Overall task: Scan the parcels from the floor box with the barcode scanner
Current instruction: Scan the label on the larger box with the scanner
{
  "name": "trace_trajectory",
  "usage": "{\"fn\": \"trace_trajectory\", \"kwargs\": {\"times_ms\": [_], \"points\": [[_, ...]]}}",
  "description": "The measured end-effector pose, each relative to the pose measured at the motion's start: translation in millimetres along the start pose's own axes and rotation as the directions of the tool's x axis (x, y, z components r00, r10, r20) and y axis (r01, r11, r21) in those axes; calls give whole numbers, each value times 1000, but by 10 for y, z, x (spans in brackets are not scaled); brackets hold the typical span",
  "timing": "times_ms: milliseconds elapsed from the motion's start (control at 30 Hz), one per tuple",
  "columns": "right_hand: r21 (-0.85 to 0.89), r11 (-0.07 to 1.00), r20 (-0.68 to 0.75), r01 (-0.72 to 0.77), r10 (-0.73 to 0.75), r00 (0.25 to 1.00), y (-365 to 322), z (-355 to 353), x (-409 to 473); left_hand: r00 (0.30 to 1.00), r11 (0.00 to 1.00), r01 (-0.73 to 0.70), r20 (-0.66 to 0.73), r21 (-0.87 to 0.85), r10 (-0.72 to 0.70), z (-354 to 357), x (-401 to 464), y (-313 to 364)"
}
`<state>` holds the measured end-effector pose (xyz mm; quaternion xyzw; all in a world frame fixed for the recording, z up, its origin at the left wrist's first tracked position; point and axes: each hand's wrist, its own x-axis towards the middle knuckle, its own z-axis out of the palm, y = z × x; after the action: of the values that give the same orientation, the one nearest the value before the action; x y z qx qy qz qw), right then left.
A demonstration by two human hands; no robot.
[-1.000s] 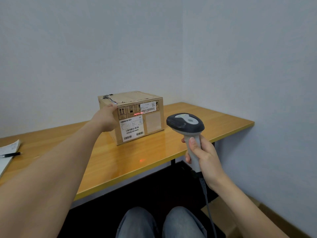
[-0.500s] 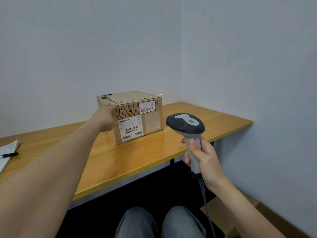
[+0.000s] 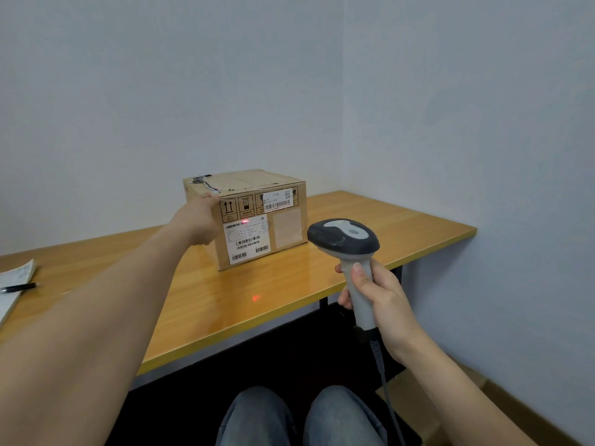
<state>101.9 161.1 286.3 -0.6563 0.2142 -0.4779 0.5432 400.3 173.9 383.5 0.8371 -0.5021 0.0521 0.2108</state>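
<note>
The parcel (image 3: 254, 217), a squat brown cardboard carton with taped top flaps, stands on the table (image 3: 402, 226) toward its far edge, near the room's corner. Its near face carries printed handling symbols, a small white label (image 3: 277, 200) at upper right and a larger white label (image 3: 246, 238) with several barcodes lower left. A red dot glows at the top of the larger label, and a second red glow lies on the tabletop in front of the carton.

The table is glossy yellow-brown wood with a straight yellow edge, set against plain pale grey walls. At its far left lie a notebook (image 3: 14, 284) and a black pen (image 3: 17, 287) on it.

The left hand (image 3: 198, 222) rests against the parcel's left side; whether its fingers curl round the corner cannot be told. The right hand (image 3: 378, 300) grips the scanner (image 3: 347, 239) by its light grey handle, fingers wrapped, thumb along the back; the dark rounded head faces the parcel. A grey cable hangs below. Cardboard (image 3: 415, 403) shows on the floor at right, beside knees in blue jeans.
</note>
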Motion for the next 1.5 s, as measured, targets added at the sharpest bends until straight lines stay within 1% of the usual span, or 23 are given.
{"fn": "trace_trajectory", "kwargs": {"times_ms": [133,200,300,367,500,633,1267,1500], "points": [[-50,994,99,-100,105,990,5,71,-21,1000,1000,-5,6,-3,5,-7,2,-10],[-34,990,128,-140,144,981,2,139,-27,1000,1000,-1,7,-10,1,-5,6,-14],[24,980,132,-196,191,973,-24,253,-28,1000,1000,-3,7,-20,3,-5,7,-27],[26,976,117,-215,210,971,-36,306,-22,1000,1000,-11,9,-28,11,-7,8,-36],[-47,981,80,-186,189,979,-41,348,-13,1000,999,-16,15,-39,17,-14,2,-39],[-71,980,59,-186,190,980,-49,343,-21,1000,999,-14,9,-47,15,-13,-11,-33],[-85,979,60,-185,190,980,-70,298,-79,1000,999,7,20,-33,-7,-9,9,-11],[-88,981,54,-173,178,983,-73,276,-83,1000,999,2,21,36,-3,-10,26,-12]]}}
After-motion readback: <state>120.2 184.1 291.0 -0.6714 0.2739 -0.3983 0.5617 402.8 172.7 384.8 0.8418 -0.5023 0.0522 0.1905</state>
